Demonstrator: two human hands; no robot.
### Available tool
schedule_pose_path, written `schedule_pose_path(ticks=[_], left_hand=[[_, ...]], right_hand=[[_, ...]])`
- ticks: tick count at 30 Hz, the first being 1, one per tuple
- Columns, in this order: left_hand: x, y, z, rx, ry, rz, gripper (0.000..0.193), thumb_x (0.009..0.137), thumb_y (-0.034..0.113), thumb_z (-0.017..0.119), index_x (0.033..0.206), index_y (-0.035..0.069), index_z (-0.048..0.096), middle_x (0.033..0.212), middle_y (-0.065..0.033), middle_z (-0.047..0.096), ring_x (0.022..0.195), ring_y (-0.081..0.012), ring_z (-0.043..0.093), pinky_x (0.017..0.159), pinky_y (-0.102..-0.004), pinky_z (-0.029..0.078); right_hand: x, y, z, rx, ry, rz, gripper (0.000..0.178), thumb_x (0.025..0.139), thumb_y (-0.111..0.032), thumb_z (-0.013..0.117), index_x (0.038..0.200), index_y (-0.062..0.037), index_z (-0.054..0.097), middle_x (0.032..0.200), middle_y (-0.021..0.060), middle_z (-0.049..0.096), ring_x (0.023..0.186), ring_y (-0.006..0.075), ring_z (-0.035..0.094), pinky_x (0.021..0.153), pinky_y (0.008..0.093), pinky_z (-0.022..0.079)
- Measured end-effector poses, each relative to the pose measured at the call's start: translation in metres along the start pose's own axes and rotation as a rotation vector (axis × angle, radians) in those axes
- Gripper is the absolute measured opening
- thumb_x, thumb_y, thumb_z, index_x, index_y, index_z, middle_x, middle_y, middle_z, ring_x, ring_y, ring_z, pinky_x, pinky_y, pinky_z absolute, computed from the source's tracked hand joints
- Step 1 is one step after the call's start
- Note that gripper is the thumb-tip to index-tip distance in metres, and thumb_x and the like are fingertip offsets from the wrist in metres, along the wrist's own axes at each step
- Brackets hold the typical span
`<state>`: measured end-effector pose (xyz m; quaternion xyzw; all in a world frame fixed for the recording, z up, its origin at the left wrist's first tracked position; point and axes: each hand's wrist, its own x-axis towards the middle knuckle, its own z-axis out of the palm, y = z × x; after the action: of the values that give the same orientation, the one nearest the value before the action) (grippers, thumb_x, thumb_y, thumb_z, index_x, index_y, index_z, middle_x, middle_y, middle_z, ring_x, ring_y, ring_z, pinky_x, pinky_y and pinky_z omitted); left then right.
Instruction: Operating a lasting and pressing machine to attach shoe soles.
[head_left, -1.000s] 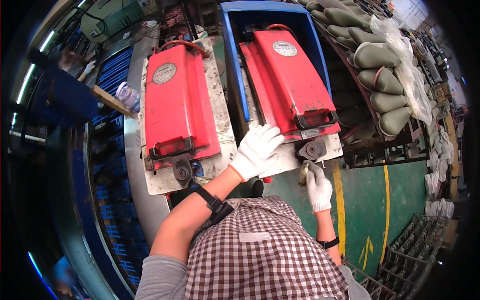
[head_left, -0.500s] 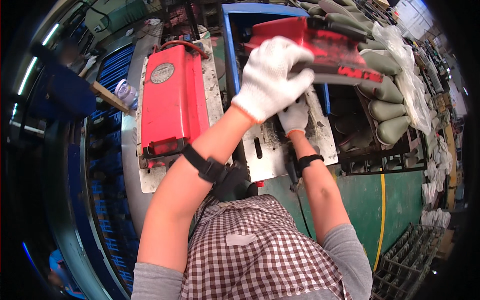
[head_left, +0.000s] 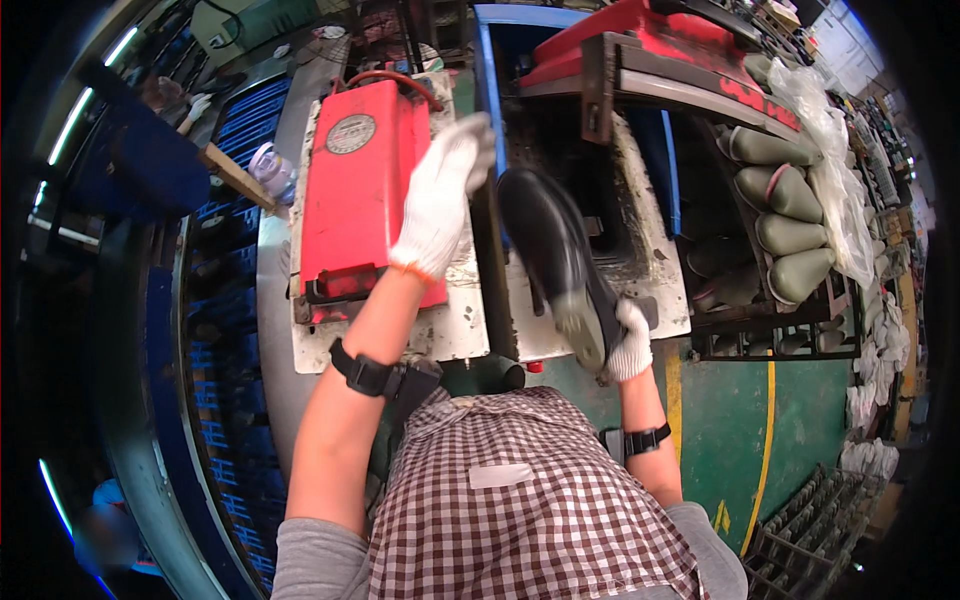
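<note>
My right hand (head_left: 630,342), in a white glove, grips the lower end of a dark shoe-shaped piece (head_left: 552,260) that tilts up and away from me over the open right mould (head_left: 650,290). The red lid of that mould (head_left: 660,45) stands raised at the top. My left hand (head_left: 442,195), also in a white glove, hovers with fingers loosely together between the two moulds, holding nothing; it overlaps the right edge of the closed red mould (head_left: 355,200) on the left.
Several grey-green shoe lasts (head_left: 785,215) sit on a dark rack at the right, under clear plastic. A green floor with a yellow line (head_left: 765,440) lies below. Blue crates (head_left: 235,120) curve along the left. A wire rack (head_left: 815,530) stands at the lower right.
The right mould's red lid has swung fully up. My left hand has let go of it and dropped between the moulds. My right hand has lifted the dark shoe-shaped piece out.
</note>
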<state>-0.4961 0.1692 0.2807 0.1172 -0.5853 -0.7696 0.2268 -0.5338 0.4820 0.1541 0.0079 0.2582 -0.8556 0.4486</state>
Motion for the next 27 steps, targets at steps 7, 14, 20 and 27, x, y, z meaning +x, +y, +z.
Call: schedule_pose_path(ticks=[7,14,20,27], left_hand=[[-0.096,-0.011,-0.060,-0.772,-0.097,-0.429,0.065,0.114,0.046,0.028,0.150,-0.004,0.049,0.143,-0.0236,0.062,0.126,-0.0330,0.065,0.113,-0.0472,0.050],[-0.157,0.012,-0.114,-0.607,0.085,-0.215,0.062,0.112,0.043,0.041,0.153,-0.002,0.043,0.152,-0.0261,0.053,0.133,-0.0349,0.061,0.115,-0.0479,0.050],[-0.193,-0.004,-0.186,-0.591,0.603,-0.121,0.061,0.112,0.051,0.038,0.148,0.003,0.052,0.143,-0.0180,0.064,0.131,-0.0299,0.062,0.113,-0.0459,0.049],[-0.281,-0.013,-0.198,-0.751,0.549,-0.219,0.117,0.085,0.093,0.043,0.163,0.005,0.032,0.160,-0.0187,0.045,0.146,-0.0364,0.047,0.122,-0.0530,0.039]], right_hand=[[-0.001,0.070,0.006,0.103,-0.139,0.362,0.093,0.083,-0.032,0.073,0.160,0.0053,0.035,0.159,0.0247,0.047,0.143,0.0357,0.052,0.122,0.0458,0.041],[0.016,0.127,0.039,0.066,-0.188,0.563,0.082,0.098,-0.057,0.056,0.160,-0.0056,0.039,0.155,0.0265,0.049,0.135,0.0418,0.058,0.109,0.0575,0.053],[0.041,0.159,0.093,-0.030,-0.225,0.751,0.090,0.092,-0.044,0.072,0.163,-0.0048,0.033,0.154,0.0274,0.050,0.125,0.0454,0.063,0.102,0.0603,0.056],[0.078,0.246,0.202,-0.627,-0.391,0.649,0.081,0.102,-0.034,0.064,0.166,-0.0030,0.025,0.164,0.0146,0.042,0.150,0.0239,0.043,0.124,0.0378,0.032]])
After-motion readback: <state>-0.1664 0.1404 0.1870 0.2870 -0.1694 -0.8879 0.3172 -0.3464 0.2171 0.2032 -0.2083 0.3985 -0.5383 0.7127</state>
